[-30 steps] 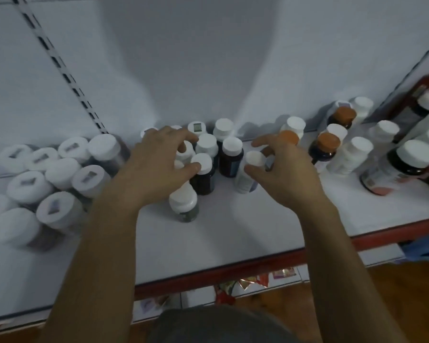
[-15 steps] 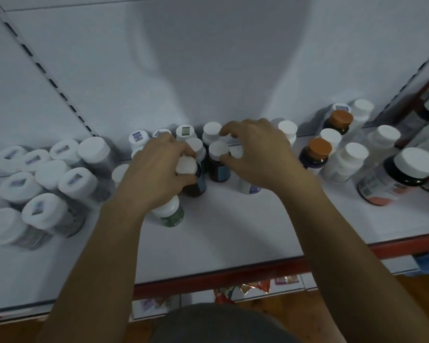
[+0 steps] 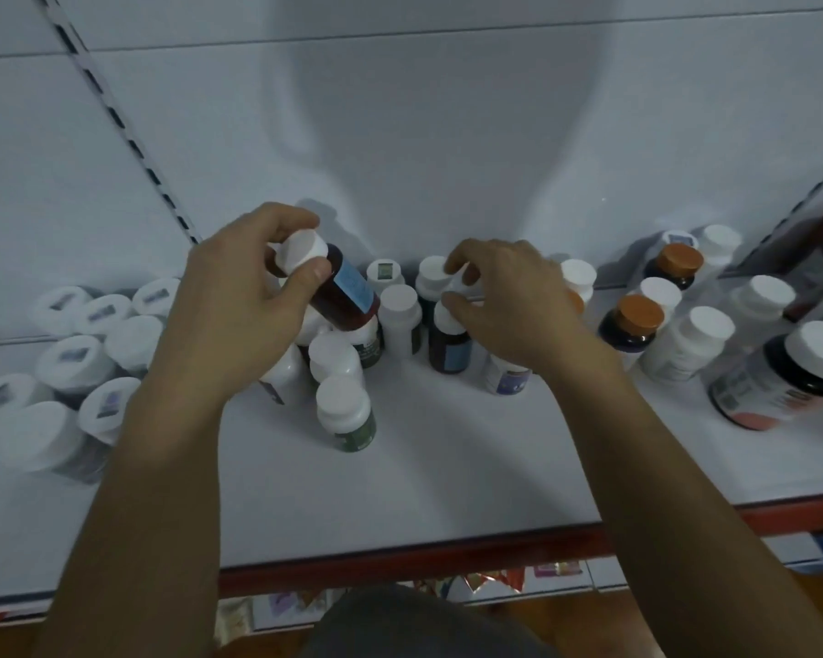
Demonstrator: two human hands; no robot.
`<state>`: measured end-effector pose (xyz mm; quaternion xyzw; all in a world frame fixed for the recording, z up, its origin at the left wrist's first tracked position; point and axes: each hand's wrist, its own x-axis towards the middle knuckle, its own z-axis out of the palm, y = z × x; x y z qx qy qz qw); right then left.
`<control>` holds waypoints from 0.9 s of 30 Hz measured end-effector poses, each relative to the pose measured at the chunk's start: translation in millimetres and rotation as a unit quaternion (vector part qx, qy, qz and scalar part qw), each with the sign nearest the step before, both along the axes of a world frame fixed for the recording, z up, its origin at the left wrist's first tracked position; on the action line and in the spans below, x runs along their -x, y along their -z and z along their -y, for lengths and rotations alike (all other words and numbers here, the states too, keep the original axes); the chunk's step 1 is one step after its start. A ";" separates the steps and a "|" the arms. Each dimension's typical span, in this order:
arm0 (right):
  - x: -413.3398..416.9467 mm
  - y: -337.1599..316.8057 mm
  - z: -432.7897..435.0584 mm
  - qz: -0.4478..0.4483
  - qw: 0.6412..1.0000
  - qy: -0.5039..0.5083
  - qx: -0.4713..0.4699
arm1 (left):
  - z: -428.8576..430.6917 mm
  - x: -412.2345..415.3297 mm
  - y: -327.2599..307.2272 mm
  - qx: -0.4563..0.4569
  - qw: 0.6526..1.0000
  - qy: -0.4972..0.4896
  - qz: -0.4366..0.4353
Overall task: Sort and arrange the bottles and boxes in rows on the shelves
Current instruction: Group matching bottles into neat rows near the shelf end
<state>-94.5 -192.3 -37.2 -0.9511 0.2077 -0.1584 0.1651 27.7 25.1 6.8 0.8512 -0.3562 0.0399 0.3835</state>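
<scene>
My left hand [image 3: 243, 306] grips the white cap of a dark brown bottle with a blue label [image 3: 348, 296], lifted and tilted above a cluster of white-capped bottles [image 3: 338, 358]. A green-labelled bottle [image 3: 348, 415] stands at the front of that cluster. My right hand [image 3: 509, 306] pinches the white cap of another dark bottle with a blue label [image 3: 450, 349] standing on the white shelf [image 3: 447, 467]. More white-capped bottles [image 3: 400, 311] stand between my hands, near the back wall.
Large white-lidded jars [image 3: 77, 368] crowd the shelf's left end. At the right stand orange-capped bottles [image 3: 637, 320], white bottles [image 3: 694, 344] and a big dark jar [image 3: 789, 377]. The shelf has a red front edge [image 3: 447, 548]; a slotted upright [image 3: 129, 140] runs up the back wall.
My left hand has lifted the dark brown bottle out of the cluster and tilted it. My right hand stays over the middle bottles, now pinching a cap.
</scene>
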 end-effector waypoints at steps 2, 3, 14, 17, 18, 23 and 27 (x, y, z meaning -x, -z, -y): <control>-12.9 0.2 -10.3 -0.006 0.999 -0.049 -0.003 | -4.3 -3.1 -0.6 0.015 1.000 -0.009 -0.001; -20.6 1.4 -15.2 -0.016 0.998 -0.065 0.002 | -6.8 -4.6 -0.3 0.021 1.000 -0.012 -0.002; -28.7 7.9 -9.6 0.048 0.997 -0.025 -0.055 | -11.4 -6.5 13.2 0.026 0.998 0.058 -0.006; -19.3 9.6 -3.6 0.106 0.984 -0.011 -0.145 | 6.6 3.7 18.9 -0.013 0.992 0.124 -0.007; -16.8 10.7 -2.5 0.106 0.982 -0.010 -0.153 | 12.4 5.5 21.8 -0.040 0.990 0.136 -0.006; -4.1 11.7 3.3 0.094 0.986 0.002 -0.138 | 30.5 5.1 41.5 -0.150 0.972 0.181 -0.010; -2.6 11.0 -1.4 0.030 0.997 0.025 -0.066 | 39.3 4.8 49.0 -0.173 0.967 0.187 0.007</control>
